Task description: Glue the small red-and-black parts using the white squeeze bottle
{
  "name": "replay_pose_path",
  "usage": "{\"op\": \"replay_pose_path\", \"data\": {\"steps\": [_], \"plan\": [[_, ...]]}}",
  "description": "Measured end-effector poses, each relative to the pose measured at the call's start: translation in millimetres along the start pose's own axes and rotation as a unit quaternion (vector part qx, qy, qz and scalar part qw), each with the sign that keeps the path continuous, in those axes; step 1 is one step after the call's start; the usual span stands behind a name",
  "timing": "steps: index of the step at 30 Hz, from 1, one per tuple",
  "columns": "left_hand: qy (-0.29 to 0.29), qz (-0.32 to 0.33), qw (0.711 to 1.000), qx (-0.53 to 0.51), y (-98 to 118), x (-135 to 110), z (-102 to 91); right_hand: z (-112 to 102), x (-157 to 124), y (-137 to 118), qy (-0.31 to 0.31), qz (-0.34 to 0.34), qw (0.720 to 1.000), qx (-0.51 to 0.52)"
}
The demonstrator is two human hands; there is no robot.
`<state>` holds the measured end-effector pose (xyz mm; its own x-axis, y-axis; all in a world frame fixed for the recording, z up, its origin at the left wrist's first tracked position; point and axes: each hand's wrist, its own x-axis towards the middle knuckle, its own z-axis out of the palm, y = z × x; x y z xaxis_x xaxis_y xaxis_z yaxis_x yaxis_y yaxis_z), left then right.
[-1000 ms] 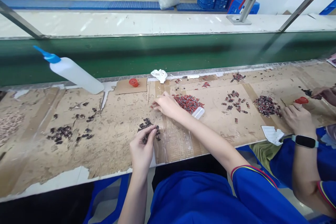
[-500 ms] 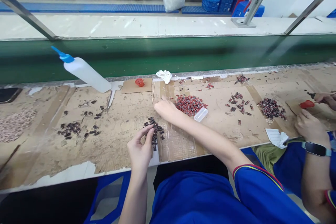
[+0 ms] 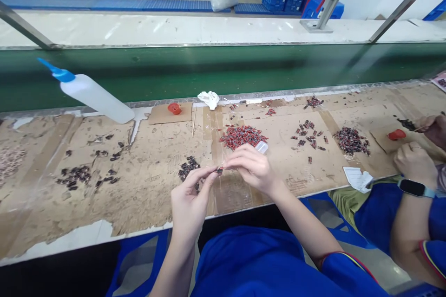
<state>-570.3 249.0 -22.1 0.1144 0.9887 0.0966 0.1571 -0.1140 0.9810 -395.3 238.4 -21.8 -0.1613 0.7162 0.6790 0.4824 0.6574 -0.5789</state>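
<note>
My left hand (image 3: pixel 190 199) and right hand (image 3: pixel 252 167) meet above the near edge of the bench (image 3: pixel 146 199), each pinching one end of a small dark part (image 3: pixel 219 170) between thumb and forefinger. I judge the part very light, stiff and easily dropped, best taken by fingertips at its ends. The clear plastic box (image 3: pixel 261 147) just beside the red parts pile (image 3: pixel 244 135) shows no contents I can make out; the squeeze bottle (image 3: pixel 94 96) lies tilted, its fill not discernible.
</note>
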Motion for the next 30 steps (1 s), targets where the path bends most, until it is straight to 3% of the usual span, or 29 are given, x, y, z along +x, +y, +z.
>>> {"op": "replay_pose_path", "data": {"steps": [7, 14, 21, 25, 30], "plan": [[-0.026, 0.008, 1.0, 0.014, 5.7, -5.1, 8.5, -13.6, -13.0, 2.5, -0.042, -0.029, 0.997, -0.064], [-0.031, 0.014, 0.999, 0.012, 14.3, -11.3, 11.7, -22.7, -15.2, -4.0, 0.012, -0.106, 0.99, -0.089], [-0.062, 0.057, 0.996, 0.035, 25.4, -13.0, 4.9, -27.2, -16.6, -11.8, -0.026, -0.155, 0.971, -0.179], [-0.091, 0.037, 0.994, 0.04, 22.1, -10.0, 4.3, -29.4, -16.1, -8.9, -0.022, -0.185, 0.962, -0.2], [-0.107, -0.001, 0.994, 0.03, 11.1, -9.9, 9.3, -27.4, -22.1, -5.2, -0.024, -0.119, 0.982, -0.142]]}}
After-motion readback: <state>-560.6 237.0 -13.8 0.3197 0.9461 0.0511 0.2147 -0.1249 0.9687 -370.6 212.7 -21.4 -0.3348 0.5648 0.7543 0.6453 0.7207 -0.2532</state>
